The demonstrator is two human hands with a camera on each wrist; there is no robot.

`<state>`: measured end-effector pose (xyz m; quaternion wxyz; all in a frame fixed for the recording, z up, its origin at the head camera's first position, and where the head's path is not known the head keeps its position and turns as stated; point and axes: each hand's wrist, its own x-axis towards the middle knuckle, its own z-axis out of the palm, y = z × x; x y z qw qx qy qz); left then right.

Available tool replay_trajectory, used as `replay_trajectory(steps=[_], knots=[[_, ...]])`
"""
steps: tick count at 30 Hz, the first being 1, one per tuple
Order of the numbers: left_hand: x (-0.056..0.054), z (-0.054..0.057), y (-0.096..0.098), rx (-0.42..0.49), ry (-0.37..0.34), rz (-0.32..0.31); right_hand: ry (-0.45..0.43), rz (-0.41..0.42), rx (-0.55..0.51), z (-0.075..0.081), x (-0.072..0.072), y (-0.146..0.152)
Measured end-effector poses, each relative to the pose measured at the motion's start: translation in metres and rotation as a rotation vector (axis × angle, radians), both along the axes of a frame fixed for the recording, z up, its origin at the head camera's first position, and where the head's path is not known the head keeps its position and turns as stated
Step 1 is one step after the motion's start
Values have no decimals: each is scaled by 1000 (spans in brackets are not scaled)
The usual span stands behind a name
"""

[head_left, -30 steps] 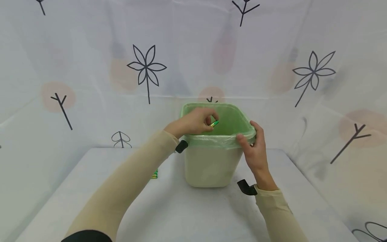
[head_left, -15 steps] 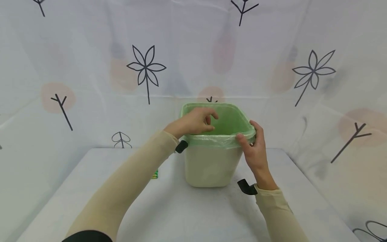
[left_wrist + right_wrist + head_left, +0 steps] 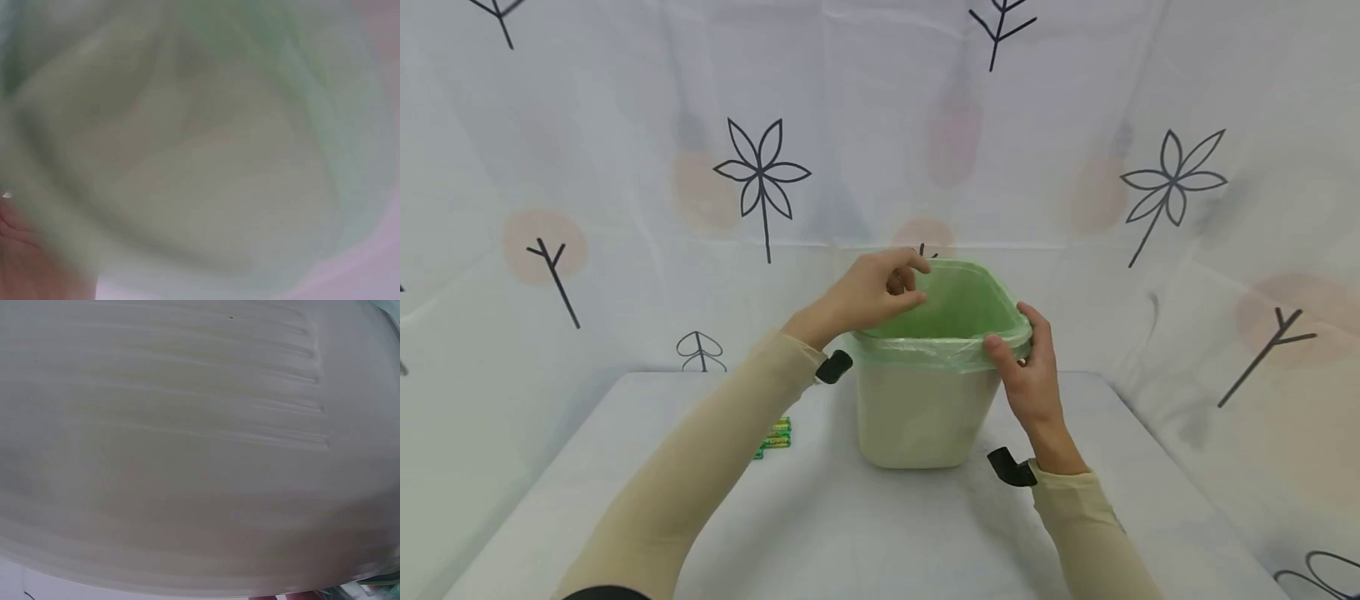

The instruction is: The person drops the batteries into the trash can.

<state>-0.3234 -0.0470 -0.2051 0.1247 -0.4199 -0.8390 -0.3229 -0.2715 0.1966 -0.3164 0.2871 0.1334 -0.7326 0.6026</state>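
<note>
Batteries (image 3: 779, 441) lie on the surface (image 3: 850, 533) left of the bin (image 3: 917, 417), probably stiff and slick, best pinched mid-barrel. The left hand (image 3: 876, 287), fingers loosely curled, visibly holding nothing, is over the bin; the right hand (image 3: 1036, 383) grips its rim through soft, likely slippery liner (image 3: 943, 356).

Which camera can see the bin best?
The head camera! It shows the bin from its green liner down to its base. The left wrist camera gives only a blurry close-up with some liner, and the right wrist camera shows just part of its ridged wall.
</note>
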Motion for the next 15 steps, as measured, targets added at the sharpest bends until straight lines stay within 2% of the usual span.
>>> replay_trajectory(steps=[4,7,11,15], knots=[[9,0,-17,41,61,-20,8,-10,1,-1,0,2],[18,-4,-34,68,94,-10,13,-3,-6,-1,0,2],[26,-16,-60,110,120,26,16,16,-8,-1,0,1],[32,-33,-85,117,127,90,15,14,3,0,0,1]])
